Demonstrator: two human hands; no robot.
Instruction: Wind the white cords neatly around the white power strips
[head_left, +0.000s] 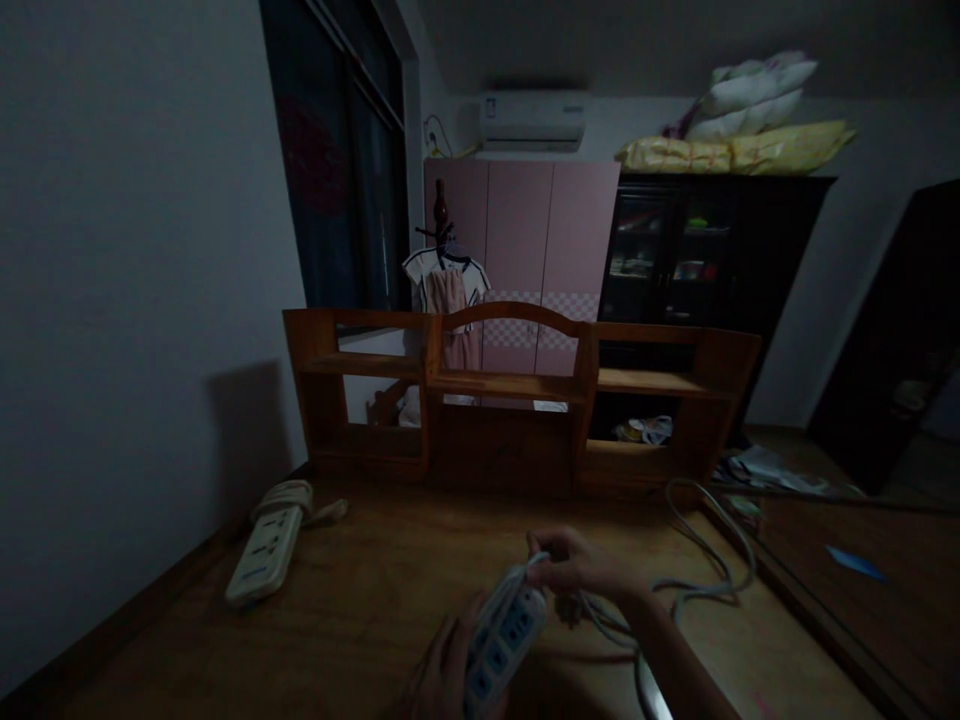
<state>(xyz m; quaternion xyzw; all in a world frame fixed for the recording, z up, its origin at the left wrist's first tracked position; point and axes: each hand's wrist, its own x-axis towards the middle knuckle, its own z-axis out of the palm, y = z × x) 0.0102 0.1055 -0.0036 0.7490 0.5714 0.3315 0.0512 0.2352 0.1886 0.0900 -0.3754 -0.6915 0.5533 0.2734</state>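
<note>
A white power strip (501, 655) with dark sockets is tilted above the desk in the lower middle. My left hand (448, 660) wraps round its near left side. At its far end, my right hand (574, 565) pinches the pale cord (517, 578), which lies along the strip's left edge. More of that grey-white cord (709, 590) loops over the desk on the right. Under my right wrist, what looks like a plug (570, 608) lies on the wood, dim and partly hidden. Part of my left hand's fingers is out of sight behind the strip.
A second white power strip (264, 555), its cord bundled at the far end, lies on the desk (360, 620) at left. A wooden shelf unit (502, 450) stands along the desk's back edge. A wall (150, 350) borders the left side. A blue piece (855, 562) lies at far right.
</note>
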